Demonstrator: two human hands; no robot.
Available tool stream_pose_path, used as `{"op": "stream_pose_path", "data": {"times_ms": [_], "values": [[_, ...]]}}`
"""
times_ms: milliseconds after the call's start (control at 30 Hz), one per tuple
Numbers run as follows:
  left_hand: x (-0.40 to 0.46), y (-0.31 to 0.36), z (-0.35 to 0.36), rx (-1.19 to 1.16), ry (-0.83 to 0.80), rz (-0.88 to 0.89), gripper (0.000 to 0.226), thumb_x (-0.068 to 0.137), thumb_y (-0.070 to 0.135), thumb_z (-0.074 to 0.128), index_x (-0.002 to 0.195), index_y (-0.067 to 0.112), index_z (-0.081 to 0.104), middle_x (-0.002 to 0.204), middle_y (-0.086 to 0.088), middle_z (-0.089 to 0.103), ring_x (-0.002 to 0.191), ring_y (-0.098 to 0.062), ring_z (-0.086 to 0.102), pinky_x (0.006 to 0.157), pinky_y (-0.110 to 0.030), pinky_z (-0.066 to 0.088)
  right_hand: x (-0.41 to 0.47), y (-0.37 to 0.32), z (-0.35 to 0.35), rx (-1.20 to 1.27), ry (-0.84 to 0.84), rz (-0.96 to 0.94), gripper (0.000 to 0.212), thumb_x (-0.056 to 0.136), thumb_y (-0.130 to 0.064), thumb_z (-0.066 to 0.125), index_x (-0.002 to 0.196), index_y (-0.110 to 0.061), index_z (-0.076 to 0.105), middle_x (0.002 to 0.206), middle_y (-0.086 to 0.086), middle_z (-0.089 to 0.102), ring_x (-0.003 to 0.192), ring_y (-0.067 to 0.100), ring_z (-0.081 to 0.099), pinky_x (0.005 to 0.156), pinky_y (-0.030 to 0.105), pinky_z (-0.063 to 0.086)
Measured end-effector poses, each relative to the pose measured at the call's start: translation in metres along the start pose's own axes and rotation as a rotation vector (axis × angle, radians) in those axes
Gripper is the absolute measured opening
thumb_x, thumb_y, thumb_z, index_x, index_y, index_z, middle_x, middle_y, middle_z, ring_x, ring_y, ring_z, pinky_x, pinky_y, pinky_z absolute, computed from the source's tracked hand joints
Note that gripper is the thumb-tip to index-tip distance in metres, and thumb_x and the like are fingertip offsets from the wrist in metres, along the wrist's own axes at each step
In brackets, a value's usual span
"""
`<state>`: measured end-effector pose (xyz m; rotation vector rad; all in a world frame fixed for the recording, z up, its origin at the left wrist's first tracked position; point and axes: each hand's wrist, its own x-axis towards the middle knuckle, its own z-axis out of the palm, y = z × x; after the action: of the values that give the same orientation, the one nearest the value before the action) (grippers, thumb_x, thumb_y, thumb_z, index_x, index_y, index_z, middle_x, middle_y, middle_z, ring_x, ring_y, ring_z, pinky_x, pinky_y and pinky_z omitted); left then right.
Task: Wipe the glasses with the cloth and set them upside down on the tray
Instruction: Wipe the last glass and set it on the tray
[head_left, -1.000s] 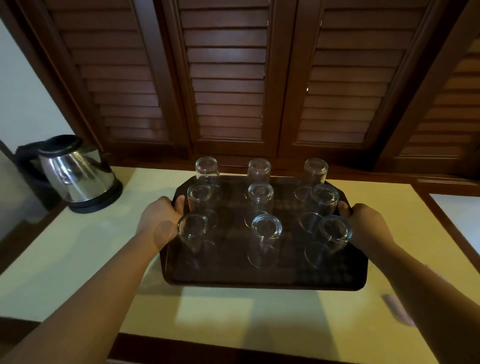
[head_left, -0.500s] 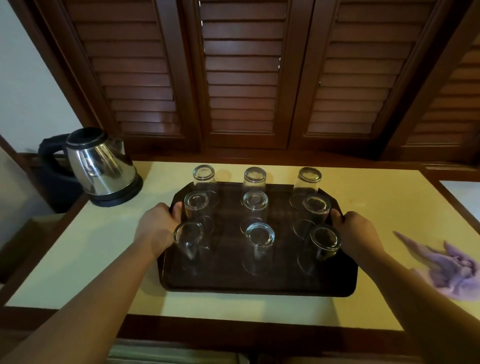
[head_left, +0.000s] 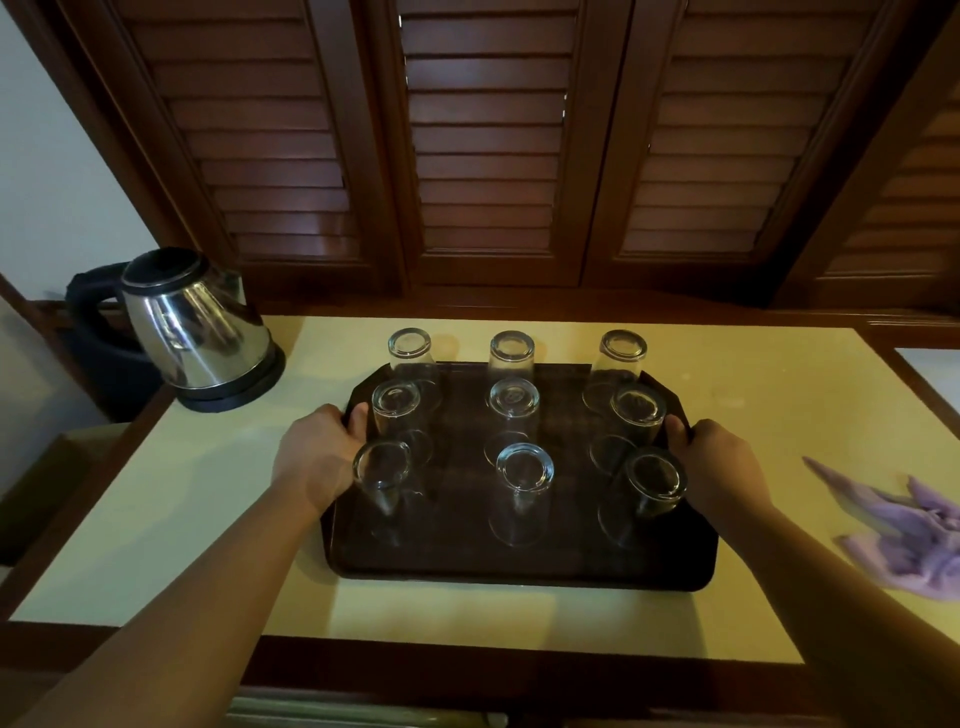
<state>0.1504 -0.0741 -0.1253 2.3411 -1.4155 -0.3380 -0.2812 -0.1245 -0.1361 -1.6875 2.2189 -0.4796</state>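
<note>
In the head view, the dark tray (head_left: 524, 571) lies on the yellow counter (head_left: 208, 493), and nine drinking glasses (head_left: 523, 467) stand on it upside down, in three rows of three. As far as I can judge, the wiping and the setting down are finished, because no glass stands outside the tray; whether each glass is really clean, the dim light does not let me say. The purple cloth (head_left: 904, 535) lies crumpled on the counter, well to the right of the tray and apart from it. The left hand (head_left: 317, 457) grips the left edge of the tray, the thumb curled over the rim and the fingers under it. The right hand (head_left: 719, 462) grips the right edge in the same manner. It seems the tray is only being shifted or lifted now. A steel electric kettle (head_left: 192, 332) stands behind and left of the tray, near the louvred wooden doors (head_left: 488, 130).
</note>
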Motion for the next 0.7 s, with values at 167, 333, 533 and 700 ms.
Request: {"op": "stream_pose_path", "data": {"times_ms": [167,333,533,700], "values": [[-0.002,-0.002,0.000,-0.003,0.013,0.006,0.050,0.114,0.056,0.045,0.095,0.014,0.066,0.081,-0.005,0.069,0.075,-0.021,0.063,0.069,-0.036,0.044,-0.004,-0.002,-0.001,0.012,-0.009,0.016,0.052,0.111,-0.054,0.037,0.097,-0.008,0.057,0.073,0.005,0.053,0.068,0.026,0.051,0.055,0.033,0.032],[-0.004,-0.005,0.000,0.009,0.019,0.020,0.052,0.114,0.056,0.044,0.095,0.013,0.067,0.080,-0.005,0.069,0.075,-0.024,0.064,0.069,-0.037,0.044,-0.007,-0.002,-0.001,0.024,-0.012,0.018,0.053,0.110,-0.056,0.037,0.098,-0.009,0.060,0.078,0.008,0.059,0.072,0.026,0.057,0.058,0.035,0.037],[-0.007,-0.006,-0.001,-0.005,0.035,0.014,0.052,0.114,0.057,0.042,0.095,0.015,0.067,0.081,-0.004,0.070,0.077,-0.024,0.065,0.072,-0.037,0.046,-0.013,-0.004,-0.005,0.072,0.005,0.027,0.050,0.110,-0.052,0.042,0.098,-0.007,0.061,0.078,0.009,0.062,0.067,0.023,0.056,0.053,0.032,0.034],[-0.007,-0.005,-0.002,0.002,0.068,0.019,0.053,0.116,0.050,0.041,0.095,0.011,0.069,0.076,-0.003,0.065,0.073,-0.021,0.061,0.073,-0.038,0.044,-0.020,-0.008,-0.012,0.216,0.009,0.074,0.035,0.106,-0.050,0.053,0.115,-0.016,0.050,0.096,0.012,0.066,0.083,0.031,0.066,0.060,0.035,0.046]]}}
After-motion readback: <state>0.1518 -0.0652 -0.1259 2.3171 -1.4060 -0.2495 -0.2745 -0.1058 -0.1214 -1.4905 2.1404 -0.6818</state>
